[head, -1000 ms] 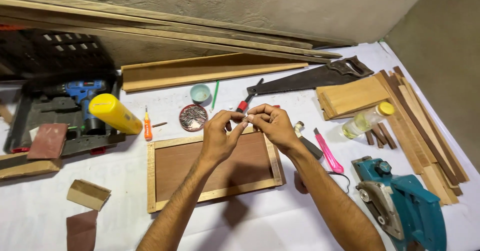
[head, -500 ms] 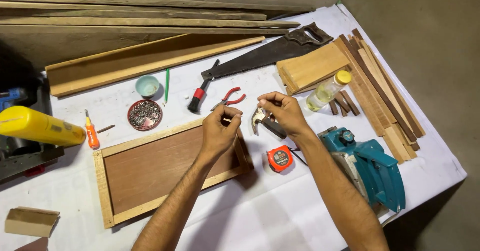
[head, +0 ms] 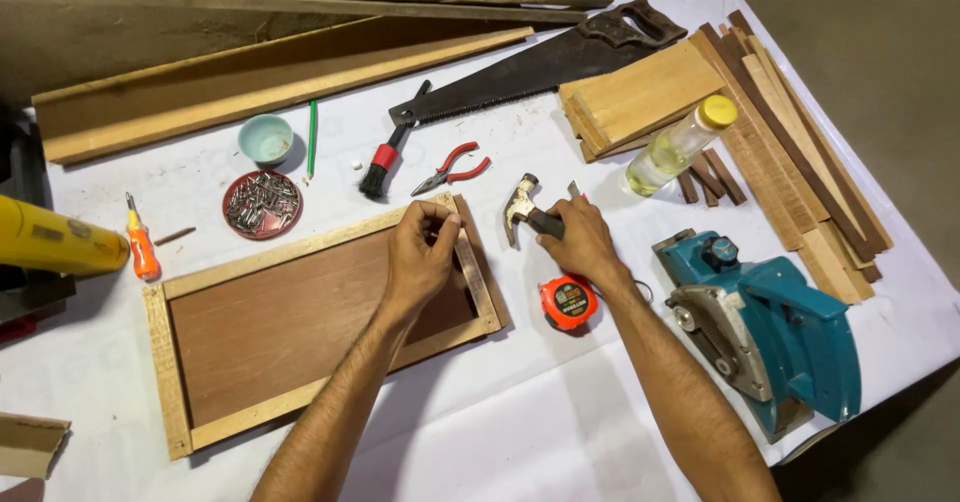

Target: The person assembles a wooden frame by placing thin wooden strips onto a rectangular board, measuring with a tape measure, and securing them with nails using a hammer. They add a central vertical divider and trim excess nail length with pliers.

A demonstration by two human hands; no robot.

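Observation:
My left hand [head: 420,257] rests on the far right corner of a shallow wooden frame tray [head: 175,362], fingertips pinched together at its rim; whether a nail is between them is too small to tell. My right hand [head: 578,242] grips the handle of a claw hammer [head: 520,207], whose steel head lies just right of the frame's corner. An orange tape measure [head: 568,302] sits on the white sheet under my right wrist.
Red-handled pliers [head: 452,169], a black brush [head: 388,152], a hand saw [head: 540,62], a red dish of nails [head: 262,202], a small teal cup [head: 265,140], a green pencil [head: 312,137], an orange screwdriver [head: 142,247], a yellow-capped bottle [head: 680,142], stacked boards [head: 640,92], a teal power planer [head: 770,327].
The view has shifted right. My hands came down from in front of me: the left went to the frame's corner, the right took hold of the hammer beside it.

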